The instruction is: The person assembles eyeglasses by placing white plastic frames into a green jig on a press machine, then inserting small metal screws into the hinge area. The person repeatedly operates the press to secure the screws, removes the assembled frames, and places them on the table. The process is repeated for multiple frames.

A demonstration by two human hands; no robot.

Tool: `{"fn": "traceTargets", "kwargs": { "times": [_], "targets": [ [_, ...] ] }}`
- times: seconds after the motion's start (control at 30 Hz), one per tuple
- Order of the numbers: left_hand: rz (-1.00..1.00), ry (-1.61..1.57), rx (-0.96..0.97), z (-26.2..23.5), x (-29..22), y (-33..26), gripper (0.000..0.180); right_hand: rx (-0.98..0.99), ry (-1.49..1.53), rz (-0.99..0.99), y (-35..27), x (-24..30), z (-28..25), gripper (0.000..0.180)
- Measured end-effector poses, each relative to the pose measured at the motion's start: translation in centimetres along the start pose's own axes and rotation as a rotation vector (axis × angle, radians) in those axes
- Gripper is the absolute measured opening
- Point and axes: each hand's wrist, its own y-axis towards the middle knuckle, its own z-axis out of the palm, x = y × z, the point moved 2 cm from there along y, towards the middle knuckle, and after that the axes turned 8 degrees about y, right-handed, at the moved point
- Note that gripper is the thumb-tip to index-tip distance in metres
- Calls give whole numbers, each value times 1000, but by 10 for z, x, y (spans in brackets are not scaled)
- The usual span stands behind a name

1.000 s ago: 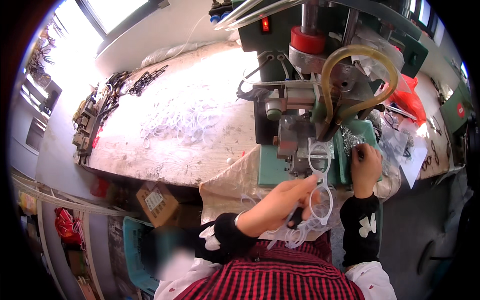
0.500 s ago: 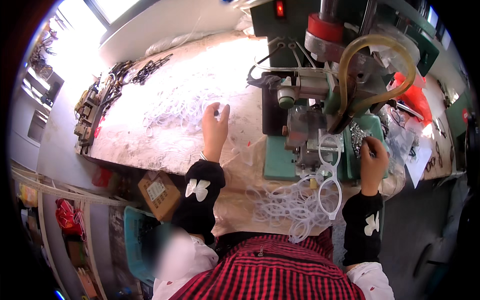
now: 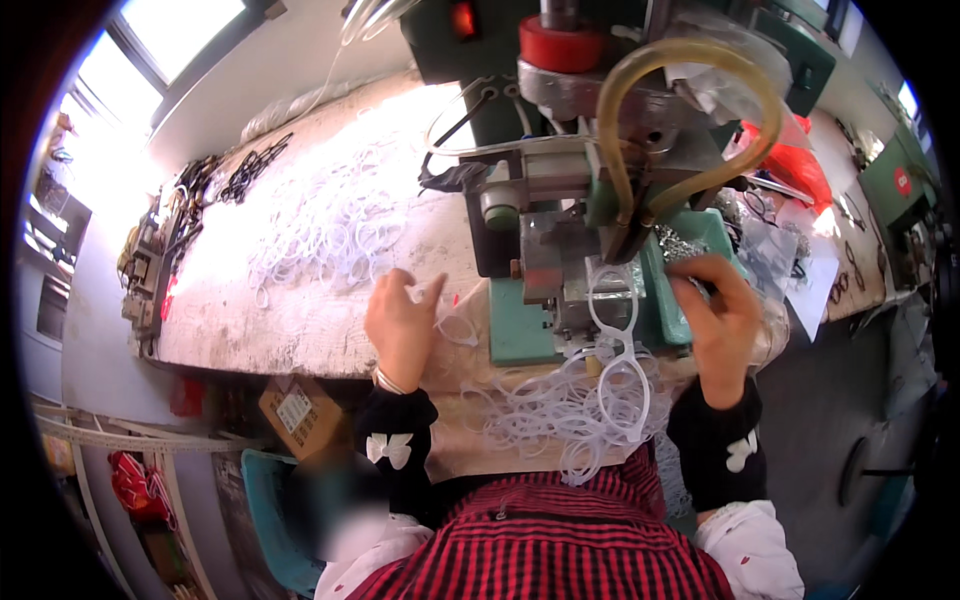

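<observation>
My left hand (image 3: 402, 322) rests on the worktable and holds a clear plastic eyeglass frame (image 3: 455, 322) just left of the green press machine (image 3: 590, 190). A second clear frame (image 3: 615, 350) hangs upright from the machine's front jig, over a heap of finished clear frames (image 3: 560, 415) at the table edge. My right hand (image 3: 718, 322) is raised to the right of the jig, fingers pinched on something small that I cannot make out, next to a tray of small metal parts (image 3: 685, 240).
Many loose clear frames (image 3: 320, 230) are spread over the worn worktable (image 3: 250, 320) to the left. Dark frames (image 3: 245, 170) lie at the far left. A yellowish hose (image 3: 690, 60) loops over the machine. A red bag (image 3: 790, 165) sits right; a cardboard box (image 3: 300, 412) below.
My left hand reached out to the spread of frames on the table, then came back toward the machine holding a clear frame. My right hand stayed by the jig. The view moved closer.
</observation>
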Motion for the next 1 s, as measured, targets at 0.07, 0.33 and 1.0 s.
{"fn": "traceTargets", "kwargs": {
  "times": [0.07, 0.33, 1.0],
  "targets": [
    [-109, 65, -38, -3, 7, 5, 52, -31, 44, -61, 20, -14, 20, 12],
    [77, -310, 50, 43, 29, -5, 34, -184, 445, 85, 8, -20, 54, 36],
    [1246, -849, -137, -101, -140, -40, 33, -146, -929, -134, 0, -98, -40, 19]
  ]
}}
